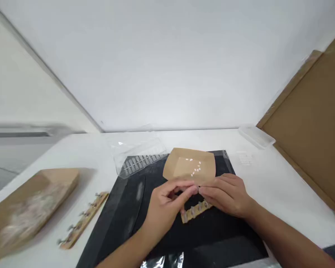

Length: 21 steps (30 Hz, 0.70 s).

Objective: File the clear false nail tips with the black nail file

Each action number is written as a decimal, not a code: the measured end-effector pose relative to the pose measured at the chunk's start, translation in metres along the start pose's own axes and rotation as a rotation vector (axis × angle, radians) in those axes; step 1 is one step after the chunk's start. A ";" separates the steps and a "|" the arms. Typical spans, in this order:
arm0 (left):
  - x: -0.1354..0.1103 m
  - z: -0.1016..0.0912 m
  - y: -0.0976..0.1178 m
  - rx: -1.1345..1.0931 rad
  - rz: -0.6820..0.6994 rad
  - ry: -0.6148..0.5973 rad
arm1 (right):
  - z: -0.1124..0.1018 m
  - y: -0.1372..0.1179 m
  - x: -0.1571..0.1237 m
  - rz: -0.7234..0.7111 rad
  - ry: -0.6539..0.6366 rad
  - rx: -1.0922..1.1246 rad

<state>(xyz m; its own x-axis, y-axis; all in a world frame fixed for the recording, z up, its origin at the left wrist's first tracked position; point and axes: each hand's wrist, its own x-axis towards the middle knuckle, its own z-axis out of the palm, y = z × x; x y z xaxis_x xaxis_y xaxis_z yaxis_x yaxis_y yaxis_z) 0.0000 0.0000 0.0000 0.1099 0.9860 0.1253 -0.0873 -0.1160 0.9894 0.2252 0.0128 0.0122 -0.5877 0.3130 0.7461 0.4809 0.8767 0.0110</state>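
My left hand and my right hand meet over the black mat, thumb and fingertips of each pinched together. Whatever sits between the fingertips is tiny and mostly hidden; I cannot make it out. Just below the fingers lies a short tan strip with several small clear pieces standing along it. The right hand's fingers partly cover its right end. Right behind the hands is a shallow brown paper tray with several small white bits in it.
Behind left, a clear plastic case holds rows of nail-shaped pieces. On the left lie another tan strip with small upright clips and a brown tray of clear plastic pieces. A clear lid sits back right, near a cardboard wall.
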 end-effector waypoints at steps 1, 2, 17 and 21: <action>0.001 0.000 -0.001 -0.007 -0.004 -0.016 | 0.000 0.000 0.001 -0.016 -0.010 0.002; 0.001 0.000 -0.001 -0.015 -0.010 -0.029 | 0.000 0.000 0.002 -0.026 -0.018 0.006; 0.002 0.004 0.003 -0.002 -0.213 -0.043 | 0.015 0.011 -0.005 0.270 -0.135 0.458; 0.001 0.006 0.003 0.006 -0.232 -0.040 | 0.013 0.013 -0.006 0.272 -0.185 0.456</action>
<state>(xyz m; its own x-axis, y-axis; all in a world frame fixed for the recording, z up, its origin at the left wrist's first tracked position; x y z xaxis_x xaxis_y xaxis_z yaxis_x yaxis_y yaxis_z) 0.0058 -0.0002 0.0035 0.1658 0.9808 -0.1026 -0.0494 0.1122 0.9925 0.2264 0.0268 -0.0006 -0.6057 0.5729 0.5522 0.3253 0.8116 -0.4852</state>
